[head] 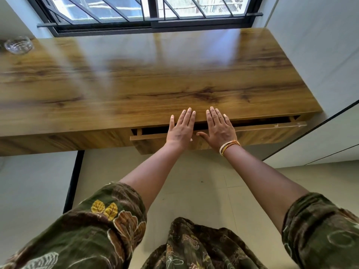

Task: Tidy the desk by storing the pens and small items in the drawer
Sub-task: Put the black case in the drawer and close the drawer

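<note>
Head view, looking down at a wooden table (pixel 147 90) set under a barred window (pixel 147 12). Drawer (pixel 258 133) sits under the table's front edge, lower centre to right of frame, pulled out only slightly; a narrow dark gap shows between its front panel and the table edge. Drawer contents not visible through the gap. Left hand (pixel 181 129) lies flat, palm down, fingers extended and close together, fingertips on the table top, palm over the gap and the top of the drawer front. Right hand (pixel 219 129) just beside it, same posture: flat, fingers straight, thumb spread out toward the left hand, fingertips on the table edge, heel of the hand over the drawer front. Neither grip closes on anything; both are spread flat. Hands near each other but apart. Bangles (pixel 229 146) on the right wrist. Both forearms bare, with green patterned sleeves (pixel 108 220) at the bottom of frame. Glass ashtray (pixel 18 45) stands at the upper left of the table, well apart from the hands. No pens or small items can be made out on the table top. Pale tiled floor (pixel 204 181) below the drawer.
</note>
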Demonstrator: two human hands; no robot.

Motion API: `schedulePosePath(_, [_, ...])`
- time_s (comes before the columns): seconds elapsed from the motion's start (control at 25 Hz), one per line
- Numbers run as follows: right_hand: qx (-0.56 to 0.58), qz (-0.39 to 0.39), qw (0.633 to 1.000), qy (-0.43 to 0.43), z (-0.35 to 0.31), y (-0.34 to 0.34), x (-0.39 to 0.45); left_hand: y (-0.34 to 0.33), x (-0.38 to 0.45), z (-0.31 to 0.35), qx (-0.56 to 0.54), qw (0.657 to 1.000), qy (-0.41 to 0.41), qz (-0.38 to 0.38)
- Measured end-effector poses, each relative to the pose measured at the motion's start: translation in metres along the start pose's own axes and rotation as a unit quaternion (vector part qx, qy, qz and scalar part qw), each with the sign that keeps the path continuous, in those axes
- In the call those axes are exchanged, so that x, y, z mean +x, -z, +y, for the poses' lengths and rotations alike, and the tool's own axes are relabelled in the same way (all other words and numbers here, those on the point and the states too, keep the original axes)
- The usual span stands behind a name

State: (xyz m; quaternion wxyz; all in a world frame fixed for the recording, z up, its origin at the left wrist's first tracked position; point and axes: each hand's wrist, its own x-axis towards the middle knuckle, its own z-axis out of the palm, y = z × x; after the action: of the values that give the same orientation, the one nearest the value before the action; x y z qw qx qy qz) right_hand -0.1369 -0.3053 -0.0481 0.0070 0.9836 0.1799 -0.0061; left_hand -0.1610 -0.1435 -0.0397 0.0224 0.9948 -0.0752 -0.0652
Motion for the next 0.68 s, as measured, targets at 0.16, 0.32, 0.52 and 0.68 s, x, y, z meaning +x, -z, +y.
schedulePosePath(0.16, [0.017, -0.002, 1.0, -0.017, -0.004, -0.003, 0.026, 0.01, 0.021, -0.001, -0.013, 0.999, -0.004, 0.037])
schedulePosePath(0.32, [-0.015, 0.008, 1.0, -0.019, -0.004, -0.012, 0.038, 0.0, 0.025, -0.011, -0.022, 0.996, -0.029, 0.081])
schedulePosePath(0.52, [-0.012, -0.005, 0.999, -0.029, -0.007, -0.006, 0.036, 0.0, 0.023, -0.014, -0.038, 0.996, -0.029, 0.082])
schedulePosePath(0.68, [0.018, -0.036, 0.998, -0.05, -0.016, 0.002, 0.037, 0.012, 0.018, -0.024, -0.065, 0.997, -0.015, 0.027])
